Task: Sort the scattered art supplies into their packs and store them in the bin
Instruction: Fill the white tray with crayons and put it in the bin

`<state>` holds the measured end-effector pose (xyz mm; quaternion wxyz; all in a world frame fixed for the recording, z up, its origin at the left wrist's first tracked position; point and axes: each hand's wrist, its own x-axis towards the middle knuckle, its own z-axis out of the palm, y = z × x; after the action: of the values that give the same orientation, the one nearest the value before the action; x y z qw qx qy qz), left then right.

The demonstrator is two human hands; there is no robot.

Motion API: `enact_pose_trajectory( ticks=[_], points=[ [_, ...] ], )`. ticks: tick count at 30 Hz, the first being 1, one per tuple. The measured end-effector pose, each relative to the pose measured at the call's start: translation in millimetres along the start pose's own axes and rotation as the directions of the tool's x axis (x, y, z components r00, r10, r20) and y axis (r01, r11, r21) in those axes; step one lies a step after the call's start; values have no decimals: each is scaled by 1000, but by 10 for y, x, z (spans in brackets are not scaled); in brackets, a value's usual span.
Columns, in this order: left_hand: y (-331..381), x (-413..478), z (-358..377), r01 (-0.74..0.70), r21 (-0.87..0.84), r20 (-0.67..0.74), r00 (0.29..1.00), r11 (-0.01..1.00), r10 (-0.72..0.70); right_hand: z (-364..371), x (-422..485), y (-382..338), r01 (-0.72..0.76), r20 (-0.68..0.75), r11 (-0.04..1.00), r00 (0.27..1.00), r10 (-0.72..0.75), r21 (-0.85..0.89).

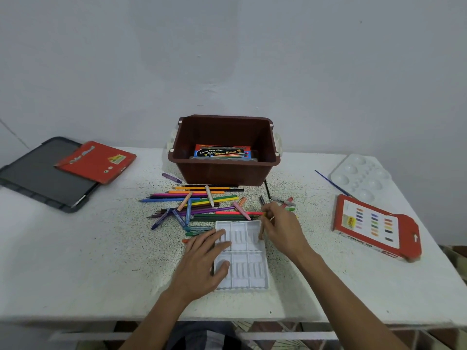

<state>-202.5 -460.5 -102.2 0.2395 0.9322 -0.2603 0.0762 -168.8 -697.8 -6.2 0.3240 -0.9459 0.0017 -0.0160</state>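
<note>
Head view: the left hand (pixel 202 258) lies flat, fingers spread, steadying the white moulded plastic tray (pixel 242 256) near the surface's front edge, while the right hand (pixel 280 229) pinches a brown pastel stick (pixel 261 232) at its rim, probably to slot it.

White speckled table (pixel 75 248) w/ plain grey wall (pixel 227 46) behind.

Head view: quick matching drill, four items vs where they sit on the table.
Items:
1. brown bin
2. paint palette
3. oil pastels box
4. white tray

Places:
A. under the left hand
B. far right corner
C. right edge, nearer than the palette
D. centre back, watercolour box inside

Pairs: 1-D, 2-B, 3-C, 4-A
</note>
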Motion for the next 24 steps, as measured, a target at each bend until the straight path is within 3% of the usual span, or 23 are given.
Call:
enact_pose_trajectory(
  ticks=[6,16,24],
  points=[
    [5,2,-4,6,-4,8,1000,1000,-6,73,8,86,54,124,994,991,-41,-99],
    [6,11,-4,5,-5,4,1000,1000,-5,291,-142,253,73,31,993,997,-70,-88],
    [1,16,-2,1,2,7,1000,1000,-1,491,-322,373,131,-121,991,984,-132,-13]
  ],
)
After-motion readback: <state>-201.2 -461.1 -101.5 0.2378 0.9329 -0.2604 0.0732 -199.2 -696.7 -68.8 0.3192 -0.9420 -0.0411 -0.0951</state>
